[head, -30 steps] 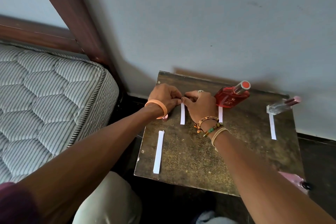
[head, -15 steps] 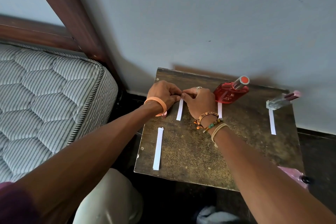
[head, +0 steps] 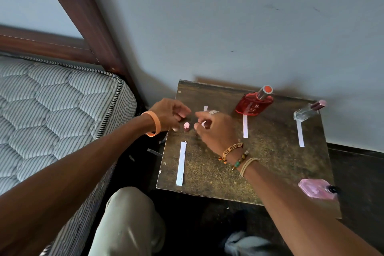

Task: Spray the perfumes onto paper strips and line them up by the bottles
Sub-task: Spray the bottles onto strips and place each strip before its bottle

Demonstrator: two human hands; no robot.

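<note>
On the small brown table (head: pixel 276 164), my left hand (head: pixel 170 114) and my right hand (head: pixel 216 131) hover a little apart, fingers loosely curled, both motion-blurred. Between them stands a small pink-topped bottle (head: pixel 186 126). A paper strip (head: pixel 205 108) lies under my right hand's fingers, its top end showing; I cannot tell if the fingers touch it. The red perfume bottle (head: pixel 253 103) has a strip (head: pixel 245 125) below it. The clear bottle (head: pixel 307 111) also has a strip (head: pixel 300 136) below it. A stack of spare strips (head: pixel 181 163) lies at the front left.
A pink perfume bottle (head: pixel 318 190) lies at the table's front right corner. A mattress (head: pixel 58 114) and a dark wooden bed frame (head: pixel 87 27) are on the left, the wall (head: pixel 228 27) is right behind the table, and my knee (head: pixel 128 220) is below its front edge.
Both hands were pinched together at the top of the strip; now they have parted, and the small pink-topped bottle shows between them. The view has shifted slightly.
</note>
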